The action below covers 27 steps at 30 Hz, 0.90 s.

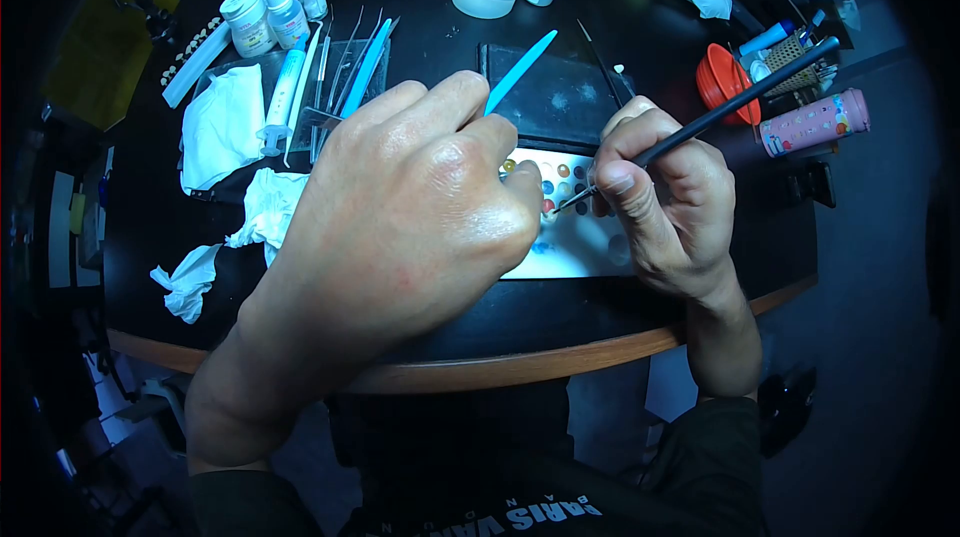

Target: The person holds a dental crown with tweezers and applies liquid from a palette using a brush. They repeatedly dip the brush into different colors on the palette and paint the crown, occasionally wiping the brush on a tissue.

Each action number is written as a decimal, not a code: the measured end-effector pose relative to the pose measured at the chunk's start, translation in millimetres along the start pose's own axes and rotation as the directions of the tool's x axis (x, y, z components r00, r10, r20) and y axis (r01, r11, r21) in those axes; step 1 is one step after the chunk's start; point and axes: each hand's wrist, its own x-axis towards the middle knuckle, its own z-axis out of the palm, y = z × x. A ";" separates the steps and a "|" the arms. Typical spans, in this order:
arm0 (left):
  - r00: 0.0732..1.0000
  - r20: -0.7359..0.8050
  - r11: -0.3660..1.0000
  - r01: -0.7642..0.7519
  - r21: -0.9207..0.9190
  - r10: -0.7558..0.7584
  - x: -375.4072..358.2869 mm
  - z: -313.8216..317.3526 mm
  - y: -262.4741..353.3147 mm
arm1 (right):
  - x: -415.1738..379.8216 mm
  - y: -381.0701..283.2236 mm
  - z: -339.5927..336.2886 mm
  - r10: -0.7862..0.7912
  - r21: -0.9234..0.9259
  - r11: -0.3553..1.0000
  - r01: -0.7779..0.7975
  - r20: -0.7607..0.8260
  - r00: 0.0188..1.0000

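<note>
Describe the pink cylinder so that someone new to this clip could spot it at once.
Start at the round black table and follow its right edge. Just right of the orange funnel lies the pink cylinder, on its side. It alone is pink with coloured dots.

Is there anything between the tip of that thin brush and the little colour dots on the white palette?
Nothing visible. The right hand holds the brush with its tip right at the colour dots on the palette. The left hand covers the palette's left part, beside the tip.

Black brush (pixel 740 102); white palette (pixel 585 237), multicoloured dots.

Glossy black table (pixel 640 47), wooden rim
</note>
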 end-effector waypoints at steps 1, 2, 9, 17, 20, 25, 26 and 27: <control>1.000 0.002 1.000 0.000 -0.002 0.000 0.0 -0.2 0.0 | 0.0 -0.1 0.3 0.011 0.009 1.000 -0.011 -0.004 1.000; 1.000 0.004 1.000 -0.001 -0.003 0.001 0.0 -0.3 0.0 | -0.1 0.5 0.6 0.002 0.010 1.000 -0.002 -0.008 1.000; 1.000 0.002 1.000 0.014 -0.006 -0.014 -0.3 0.6 -1.5 | -0.5 -0.6 -3.5 -0.020 -0.001 1.000 0.020 -0.007 1.000; 0.995 -0.060 0.997 0.073 -0.034 -0.075 2.9 -4.0 -15.9 | 3.2 -1.7 -10.1 -0.116 0.122 0.984 0.131 -0.122 0.986; 0.996 -0.052 0.998 0.070 -0.008 -0.070 2.0 -2.8 -13.5 | 2.5 0.3 -6.6 -0.193 -0.066 0.980 0.187 -0.105 0.976; 0.996 -0.057 0.998 0.066 -0.001 -0.066 1.5 0.4 -10.3 | 6.8 2.8 -3.1 -0.317 -0.229 0.922 0.311 0.011 0.948; 0.996 -0.055 0.998 0.063 0.002 -0.063 1.4 0.7 -10.0 | 6.8 2.0 -2.0 -0.316 -0.233 0.922 0.310 0.011 0.949; 0.997 -0.053 0.998 0.061 0.005 -0.061 1.4 0.5 -9.6 | 6.9 1.6 -1.3 -0.318 -0.236 0.920 0.313 0.020 0.948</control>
